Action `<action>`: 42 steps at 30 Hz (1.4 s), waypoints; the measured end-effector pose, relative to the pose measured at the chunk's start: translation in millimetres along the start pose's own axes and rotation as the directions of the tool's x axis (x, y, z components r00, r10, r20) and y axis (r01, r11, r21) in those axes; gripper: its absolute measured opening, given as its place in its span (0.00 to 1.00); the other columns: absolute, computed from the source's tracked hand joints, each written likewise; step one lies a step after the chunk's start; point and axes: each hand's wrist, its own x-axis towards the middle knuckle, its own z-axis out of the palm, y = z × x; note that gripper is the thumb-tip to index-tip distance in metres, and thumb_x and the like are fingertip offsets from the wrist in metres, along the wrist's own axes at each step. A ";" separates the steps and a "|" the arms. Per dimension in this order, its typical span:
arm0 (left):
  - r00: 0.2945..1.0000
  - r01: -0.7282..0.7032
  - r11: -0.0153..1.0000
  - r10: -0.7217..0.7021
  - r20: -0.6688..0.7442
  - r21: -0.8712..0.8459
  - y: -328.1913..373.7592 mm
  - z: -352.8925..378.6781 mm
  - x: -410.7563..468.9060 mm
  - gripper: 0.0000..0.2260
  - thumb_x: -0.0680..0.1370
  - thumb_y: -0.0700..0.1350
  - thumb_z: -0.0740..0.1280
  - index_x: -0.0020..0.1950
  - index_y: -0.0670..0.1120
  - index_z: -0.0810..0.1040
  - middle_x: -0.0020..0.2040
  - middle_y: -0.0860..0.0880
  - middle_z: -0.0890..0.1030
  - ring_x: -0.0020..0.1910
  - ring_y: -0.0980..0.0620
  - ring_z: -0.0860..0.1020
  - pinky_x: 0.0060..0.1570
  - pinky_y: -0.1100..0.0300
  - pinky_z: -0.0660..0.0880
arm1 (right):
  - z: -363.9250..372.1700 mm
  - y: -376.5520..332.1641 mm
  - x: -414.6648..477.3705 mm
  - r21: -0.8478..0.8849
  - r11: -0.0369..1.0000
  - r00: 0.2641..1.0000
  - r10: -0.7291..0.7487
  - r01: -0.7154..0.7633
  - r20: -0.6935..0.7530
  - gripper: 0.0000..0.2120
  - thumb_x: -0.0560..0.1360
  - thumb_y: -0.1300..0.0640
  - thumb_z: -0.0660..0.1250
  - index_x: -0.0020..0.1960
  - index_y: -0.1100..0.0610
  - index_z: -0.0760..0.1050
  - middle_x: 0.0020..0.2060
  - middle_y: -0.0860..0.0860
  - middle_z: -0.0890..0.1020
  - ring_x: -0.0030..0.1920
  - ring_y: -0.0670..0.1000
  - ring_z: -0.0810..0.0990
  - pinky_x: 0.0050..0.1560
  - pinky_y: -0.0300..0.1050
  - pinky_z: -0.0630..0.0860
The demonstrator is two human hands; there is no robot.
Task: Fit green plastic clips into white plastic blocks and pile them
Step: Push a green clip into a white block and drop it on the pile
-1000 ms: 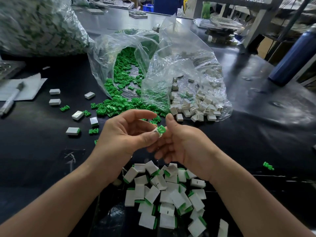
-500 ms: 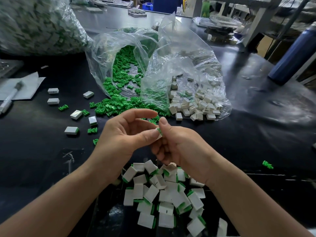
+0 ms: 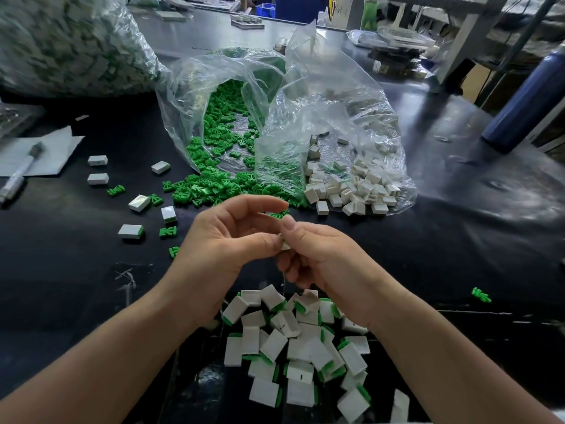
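One white block pinched between thumb tips — left hand grips it thumb-to-finger, right hand curls round its other side. Its clip hidden by fingertips; cannot tell if seated. Judged light, rigid, slick — hold the flat faces, press at the slot end. Just below the fingers, finished pile; beyond them, loose green clips.

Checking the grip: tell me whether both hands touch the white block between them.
Touching. The head view shows the thumbs of the left hand and right hand pinching the white block, with no gap.
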 end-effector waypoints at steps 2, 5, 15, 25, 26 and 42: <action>1.000 0.005 1.000 -0.005 0.005 0.001 -1.3 0.3 0.0 0.13 0.63 0.31 0.70 0.43 0.45 0.82 0.36 0.41 0.82 0.30 0.45 0.79 0.34 0.57 0.79 | 1.9 3.9 0.0 -0.050 0.999 0.999 -0.023 0.021 -0.030 0.16 0.79 0.49 0.54 0.36 0.54 0.69 0.29 0.45 0.72 0.27 0.41 0.68 0.29 0.32 0.65; 1.000 0.012 1.000 -0.012 -0.014 0.004 -4.0 0.6 0.3 0.15 0.61 0.29 0.71 0.44 0.43 0.80 0.36 0.42 0.83 0.30 0.46 0.80 0.32 0.59 0.78 | 5.5 9.2 0.4 -0.130 0.989 0.995 -0.077 0.069 -0.057 0.17 0.80 0.49 0.53 0.35 0.50 0.69 0.29 0.42 0.71 0.27 0.37 0.68 0.31 0.30 0.66; 0.998 0.016 1.000 -0.016 -0.062 -0.007 -7.6 2.1 -0.3 0.13 0.62 0.32 0.66 0.40 0.46 0.83 0.38 0.43 0.84 0.37 0.50 0.82 0.36 0.64 0.77 | 8.6 15.9 5.8 -0.252 0.960 0.983 -0.152 0.122 -0.100 0.13 0.81 0.48 0.52 0.42 0.45 0.72 0.36 0.37 0.74 0.39 0.37 0.71 0.47 0.39 0.68; 0.996 0.019 1.000 -0.020 -0.082 -0.017 -8.0 2.8 -0.2 0.12 0.61 0.33 0.67 0.39 0.46 0.83 0.38 0.43 0.84 0.36 0.50 0.82 0.38 0.63 0.78 | 10.0 18.2 6.9 -0.289 0.951 0.979 -0.151 0.107 -0.137 0.18 0.80 0.46 0.51 0.57 0.54 0.76 0.54 0.50 0.79 0.58 0.48 0.75 0.62 0.53 0.70; 0.996 0.020 1.000 -0.021 -0.084 -0.017 -8.1 3.0 -0.2 0.12 0.61 0.33 0.67 0.39 0.46 0.83 0.37 0.43 0.84 0.36 0.50 0.82 0.38 0.63 0.78 | 9.7 18.5 7.3 -0.289 0.951 0.978 -0.154 0.109 -0.140 0.18 0.80 0.47 0.51 0.57 0.53 0.76 0.54 0.50 0.79 0.57 0.48 0.76 0.62 0.53 0.70; 0.992 0.065 0.998 -0.067 -0.106 -0.025 -6.6 -0.5 2.0 0.15 0.60 0.39 0.73 0.47 0.44 0.80 0.36 0.46 0.83 0.34 0.50 0.80 0.37 0.63 0.79 | -3.5 14.3 9.4 -0.366 0.921 0.968 -0.201 0.134 -0.153 0.31 0.68 0.30 0.46 0.30 0.52 0.75 0.24 0.42 0.74 0.28 0.39 0.70 0.36 0.40 0.67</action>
